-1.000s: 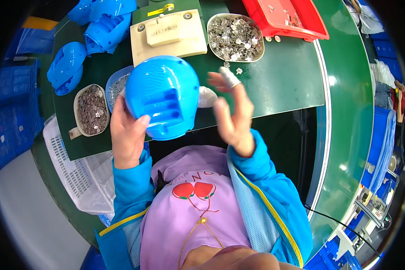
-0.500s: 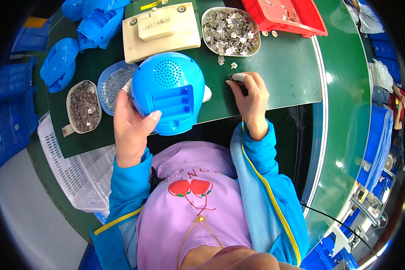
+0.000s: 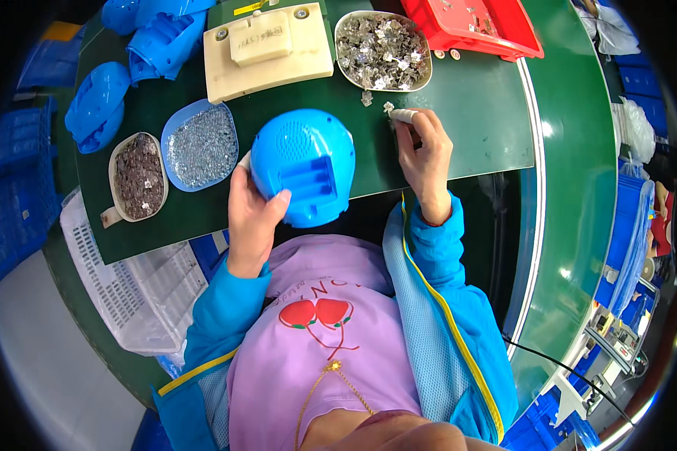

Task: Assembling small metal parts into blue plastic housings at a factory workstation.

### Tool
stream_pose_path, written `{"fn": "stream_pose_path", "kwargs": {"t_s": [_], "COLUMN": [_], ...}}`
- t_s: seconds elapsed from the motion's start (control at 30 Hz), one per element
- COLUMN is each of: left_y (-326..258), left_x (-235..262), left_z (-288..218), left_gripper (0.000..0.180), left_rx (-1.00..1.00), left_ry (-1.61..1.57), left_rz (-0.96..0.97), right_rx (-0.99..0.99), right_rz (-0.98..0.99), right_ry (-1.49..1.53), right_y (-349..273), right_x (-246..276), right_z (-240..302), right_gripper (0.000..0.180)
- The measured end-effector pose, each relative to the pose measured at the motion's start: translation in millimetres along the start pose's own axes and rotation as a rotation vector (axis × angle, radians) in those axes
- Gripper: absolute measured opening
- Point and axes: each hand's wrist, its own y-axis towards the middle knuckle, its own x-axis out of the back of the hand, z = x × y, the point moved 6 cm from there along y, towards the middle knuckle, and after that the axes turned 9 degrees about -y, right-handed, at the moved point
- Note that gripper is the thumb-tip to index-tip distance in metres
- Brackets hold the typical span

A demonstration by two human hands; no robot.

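Observation:
My left hand [image 3: 254, 218] grips a rounded blue plastic housing [image 3: 302, 150] by its left side, thumb on the front. The housing is held tilted over the table's near edge. A perforated round patch and a ribbed rectangular recess show on it. My right hand [image 3: 425, 154] is closed in a pinch, its index finger wrapped in white. Its fingertips are right beside a small silvery metal piece [image 3: 388, 107] on the green table; whether they hold anything is hidden. A similar piece [image 3: 366, 98] lies by a cream tray [image 3: 384, 89] heaped with such metal pieces.
At left stand a blue dish [image 3: 203, 186] of tiny silvery parts and a beige tray [image 3: 110, 218] of dark metal parts. More blue housings [image 3: 96, 109] lie behind them. A cream block fixture [image 3: 267, 64] is at the back; a red bin [image 3: 504, 51] is back right.
My left hand has moved right and slightly down with the blue housing, which has tilted and uncovered the blue dish. My right fingertips have moved away from me, up to the small metal piece.

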Motion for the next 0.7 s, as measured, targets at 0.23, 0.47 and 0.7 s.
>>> {"fn": "stream_pose_path", "kwargs": {"t_s": [0.23,0.47,0.7], "left_y": [17.8,-12.0,-38.2], "left_x": [4.6,5.1,38.5], "left_z": [-10.2,-29.1,-19.4], "left_gripper": [0.066,0.070,0.061], "left_rx": [-0.050,-0.131,-0.150], "left_ry": [-0.071,0.088,0.053], "left_rz": [0.001,0.002,-0.097], "right_rx": [-0.012,0.200,0.092], "right_rz": [0.027,-0.054,-0.104], "right_ry": [-0.044,-0.179,0.098], "right_y": [0.5,2.9,-6.7], "right_x": [-4.5,10.7,-2.8], "right_z": [10.0,1.6,-7.4], "right_gripper": [0.020,0.015,0.021]}}
